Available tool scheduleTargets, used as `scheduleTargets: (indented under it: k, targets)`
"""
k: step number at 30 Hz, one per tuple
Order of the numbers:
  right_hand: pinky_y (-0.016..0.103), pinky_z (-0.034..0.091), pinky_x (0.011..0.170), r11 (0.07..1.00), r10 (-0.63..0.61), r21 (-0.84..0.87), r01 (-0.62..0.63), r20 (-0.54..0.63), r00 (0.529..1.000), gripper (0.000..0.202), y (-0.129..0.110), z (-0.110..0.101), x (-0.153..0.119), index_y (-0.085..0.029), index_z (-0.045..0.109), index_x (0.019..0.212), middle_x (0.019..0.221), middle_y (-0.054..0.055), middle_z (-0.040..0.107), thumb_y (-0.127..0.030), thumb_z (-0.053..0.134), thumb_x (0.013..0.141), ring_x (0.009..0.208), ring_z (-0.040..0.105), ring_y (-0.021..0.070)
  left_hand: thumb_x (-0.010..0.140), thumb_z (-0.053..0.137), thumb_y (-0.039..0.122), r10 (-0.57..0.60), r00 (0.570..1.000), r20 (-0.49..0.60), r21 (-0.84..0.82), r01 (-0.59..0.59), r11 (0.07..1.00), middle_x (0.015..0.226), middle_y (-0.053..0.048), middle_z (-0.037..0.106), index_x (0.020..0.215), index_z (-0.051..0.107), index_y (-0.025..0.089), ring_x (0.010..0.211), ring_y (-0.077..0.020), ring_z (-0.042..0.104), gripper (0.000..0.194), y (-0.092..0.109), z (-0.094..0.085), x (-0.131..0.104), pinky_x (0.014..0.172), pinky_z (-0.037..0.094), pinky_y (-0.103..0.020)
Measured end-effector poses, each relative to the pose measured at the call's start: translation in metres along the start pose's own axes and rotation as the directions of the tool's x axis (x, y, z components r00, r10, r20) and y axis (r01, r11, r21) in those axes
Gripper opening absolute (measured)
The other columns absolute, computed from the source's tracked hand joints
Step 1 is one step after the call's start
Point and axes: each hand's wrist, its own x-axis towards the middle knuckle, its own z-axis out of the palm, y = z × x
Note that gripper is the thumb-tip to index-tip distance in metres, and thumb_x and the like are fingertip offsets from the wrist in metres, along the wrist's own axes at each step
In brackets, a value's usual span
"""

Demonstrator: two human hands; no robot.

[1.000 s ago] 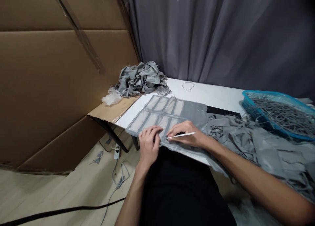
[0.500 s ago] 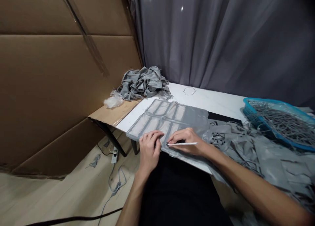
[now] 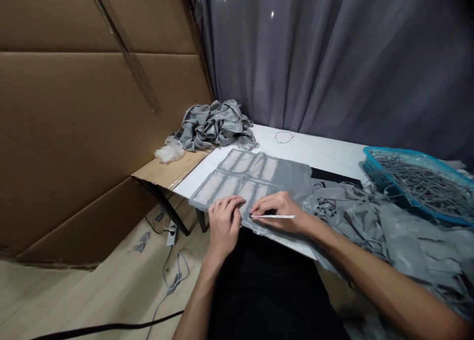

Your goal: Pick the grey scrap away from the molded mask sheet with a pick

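A grey sheet (image 3: 294,174) with rows of pale rectangular panels lies on the table in front of me. My left hand (image 3: 224,219) rests on its near edge, fingers laid over the sheet and nothing in the grasp. Just to the right, my right hand (image 3: 276,211) is closed around a slim white pen-like tool (image 3: 279,216). The tool's dark end points left and down at the sheet, close to my left fingers. Whether this end is a blade or a nib I cannot tell.
Crumpled grey fabric (image 3: 218,125) and a clear plastic bag (image 3: 170,149) sit at the back left. A blue basket (image 3: 370,154) of grey strips stands right, beyond grey scraps (image 3: 407,231). A thin dark loop (image 3: 284,137) lies on the white table (image 3: 318,149). Cardboard (image 3: 92,132) borders the left.
Both hands and the tool keep nearly the same place on the sheet. The whole view has shifted very slightly.
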Motion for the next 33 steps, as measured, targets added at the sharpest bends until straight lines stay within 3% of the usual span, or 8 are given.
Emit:
scheduleTargets:
  k: [8, 13, 16, 21, 25, 29, 33]
  targets:
    - [0.026, 0.056, 0.075, 0.978, -0.104, -0.175, 0.110, 0.045, 0.994, 0.021, 0.004, 0.003, -0.003, -0.022, 0.084, 0.095, 0.112, 0.006, 0.090, -0.024, 0.069, 0.110, 0.092, 0.086, 0.0202, 0.112, 0.049, 0.020, 0.003, 1.000, 0.001, 0.011, -0.003, 1.000, 0.134, -0.004, 0.079, 0.127, 0.075, 0.030, 0.128, -0.0281, 0.067, 0.032, 0.000, 0.000, 0.000, 0.110, 0.042, -0.047]
    - [0.026, 0.053, 0.068, 0.874, -0.220, -0.412, 0.258, 0.139, 0.966, 0.019, 0.007, 0.008, -0.005, -0.022, 0.082, 0.101, 0.107, 0.008, 0.090, -0.015, 0.067, 0.109, 0.086, 0.084, 0.0205, 0.111, 0.048, 0.021, 0.000, 1.000, 0.002, 0.015, 0.000, 1.000, 0.135, -0.004, 0.080, 0.126, 0.075, 0.031, 0.128, -0.0286, 0.067, 0.032, 0.001, 0.000, 0.000, 0.110, 0.042, -0.048]
    - [0.026, 0.052, 0.069, 0.836, -0.238, -0.471, 0.281, 0.150, 0.960, 0.020, 0.006, 0.012, -0.004, -0.022, 0.080, 0.098, 0.099, 0.008, 0.088, -0.009, 0.066, 0.107, 0.081, 0.081, 0.0194, 0.111, 0.049, 0.020, -0.001, 1.000, -0.003, 0.010, 0.001, 1.000, 0.134, -0.004, 0.080, 0.126, 0.075, 0.030, 0.128, -0.0286, 0.067, 0.032, 0.001, -0.001, 0.000, 0.109, 0.042, -0.048]
    - [0.027, 0.049, 0.067, 0.860, -0.172, -0.477, 0.182, 0.064, 0.983, 0.022, 0.006, 0.021, -0.005, -0.021, 0.078, 0.089, 0.082, 0.006, 0.084, -0.014, 0.066, 0.106, 0.067, 0.074, 0.0177, 0.111, 0.049, 0.020, -0.007, 1.000, 0.001, 0.002, 0.007, 1.000, 0.134, -0.004, 0.080, 0.126, 0.076, 0.030, 0.127, -0.0282, 0.066, 0.032, 0.001, -0.001, 0.001, 0.109, 0.042, -0.048]
    - [0.026, 0.049, 0.069, 0.921, -0.051, -0.388, 0.015, -0.081, 0.995, 0.021, 0.003, 0.026, -0.006, -0.022, 0.080, 0.084, 0.078, 0.004, 0.085, -0.018, 0.069, 0.101, 0.066, 0.075, 0.0177, 0.111, 0.048, 0.021, -0.022, 1.000, 0.010, 0.004, 0.022, 1.000, 0.134, -0.005, 0.079, 0.126, 0.076, 0.030, 0.128, -0.0289, 0.066, 0.033, 0.002, 0.000, 0.001, 0.110, 0.042, -0.048]
    - [0.028, 0.051, 0.075, 0.950, 0.089, -0.276, -0.145, -0.208, 0.974, 0.011, -0.002, 0.028, -0.005, -0.023, 0.082, 0.083, 0.084, 0.003, 0.088, -0.022, 0.075, 0.091, 0.070, 0.079, 0.0197, 0.111, 0.048, 0.022, -0.019, 1.000, 0.011, 0.009, 0.019, 1.000, 0.135, -0.006, 0.079, 0.126, 0.075, 0.030, 0.127, -0.0287, 0.066, 0.033, 0.001, 0.000, 0.001, 0.111, 0.043, -0.048]
    - [0.029, 0.051, 0.069, 0.949, 0.222, -0.155, -0.274, -0.288, 0.931, 0.018, -0.006, 0.026, -0.001, -0.022, 0.078, 0.072, 0.079, 0.004, 0.086, -0.025, 0.075, 0.090, 0.067, 0.078, 0.0212, 0.111, 0.049, 0.022, 0.003, 1.000, 0.004, -0.001, -0.003, 1.000, 0.134, -0.004, 0.080, 0.126, 0.075, 0.030, 0.126, -0.0271, 0.067, 0.032, 0.001, 0.000, 0.001, 0.111, 0.042, -0.047]
